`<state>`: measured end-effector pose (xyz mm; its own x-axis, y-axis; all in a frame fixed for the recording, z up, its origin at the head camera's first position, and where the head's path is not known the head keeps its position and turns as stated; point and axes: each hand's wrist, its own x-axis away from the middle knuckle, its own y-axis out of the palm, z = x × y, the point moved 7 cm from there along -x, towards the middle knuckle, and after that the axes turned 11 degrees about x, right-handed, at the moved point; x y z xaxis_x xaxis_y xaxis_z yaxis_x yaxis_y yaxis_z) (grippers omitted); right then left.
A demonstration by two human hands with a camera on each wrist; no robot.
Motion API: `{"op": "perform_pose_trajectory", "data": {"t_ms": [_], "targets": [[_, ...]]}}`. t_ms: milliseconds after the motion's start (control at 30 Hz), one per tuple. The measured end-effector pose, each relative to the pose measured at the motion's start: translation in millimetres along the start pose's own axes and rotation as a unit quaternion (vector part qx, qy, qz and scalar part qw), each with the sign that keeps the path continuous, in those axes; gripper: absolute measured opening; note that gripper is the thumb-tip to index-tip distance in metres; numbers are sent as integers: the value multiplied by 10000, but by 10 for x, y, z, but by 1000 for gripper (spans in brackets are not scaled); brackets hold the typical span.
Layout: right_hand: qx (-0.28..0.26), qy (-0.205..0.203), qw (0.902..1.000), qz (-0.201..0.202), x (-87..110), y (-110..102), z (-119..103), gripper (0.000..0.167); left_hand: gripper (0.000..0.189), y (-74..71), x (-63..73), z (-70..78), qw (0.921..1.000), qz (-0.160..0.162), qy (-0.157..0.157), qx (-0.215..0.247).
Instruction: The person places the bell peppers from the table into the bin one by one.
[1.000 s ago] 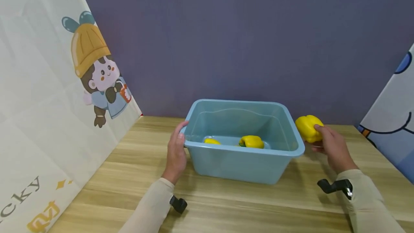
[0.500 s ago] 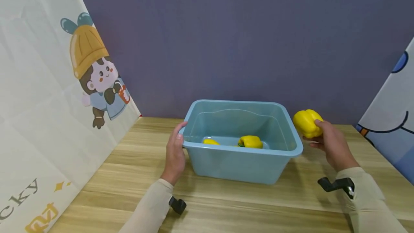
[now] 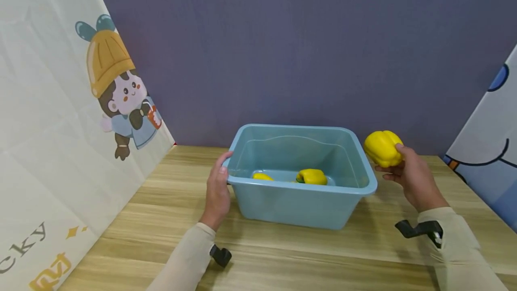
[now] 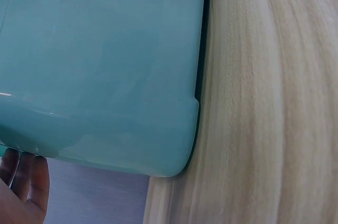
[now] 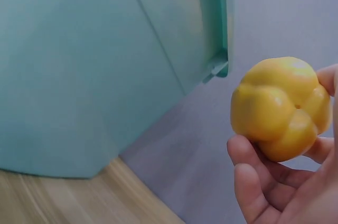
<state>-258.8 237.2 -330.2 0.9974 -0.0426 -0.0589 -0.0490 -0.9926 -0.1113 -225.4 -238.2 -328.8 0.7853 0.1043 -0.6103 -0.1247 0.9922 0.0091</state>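
Observation:
A light blue plastic tub (image 3: 291, 205) stands on the wooden table, with a yellow bell pepper (image 3: 313, 177) and part of another yellow piece (image 3: 262, 176) showing on its floor. My left hand (image 3: 216, 190) grips the tub's left rim; in the left wrist view its fingertips (image 4: 38, 174) reach under the rim's edge. To the right of the tub, my right hand (image 3: 416, 178) holds a yellow bell pepper (image 3: 381, 148) up beside the rim. The right wrist view shows this pepper (image 5: 282, 109) between thumb and fingers, its lobed end facing the camera.
The wooden table (image 3: 282, 259) runs in front of the tub and to both sides. A dark grey-blue wall (image 3: 303, 48) rises close behind it. White printed sheets (image 3: 48, 102) with cartoon figures border the table left and right.
My right hand has lifted the yellow bell pepper slightly, to about the height of the tub's rim. The left hand stays on the rim, and the tub keeps its place.

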Motion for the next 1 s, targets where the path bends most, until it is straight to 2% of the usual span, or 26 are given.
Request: {"op": "perform_pose_trajectory", "data": {"t_ms": [233,767,1000], "targets": [[-384,-269,9981,-398,51,83,-163,36,49,13,-6,-6,10000,-14,22,-28],[-674,-666,9942,-514,108,181,-367,35,49,15,-11,0,10000,-24,26,-5],[-801,-682,9926,-607,118,222,-397,36,49,3,-3,-2,10000,-13,18,-50]]}}
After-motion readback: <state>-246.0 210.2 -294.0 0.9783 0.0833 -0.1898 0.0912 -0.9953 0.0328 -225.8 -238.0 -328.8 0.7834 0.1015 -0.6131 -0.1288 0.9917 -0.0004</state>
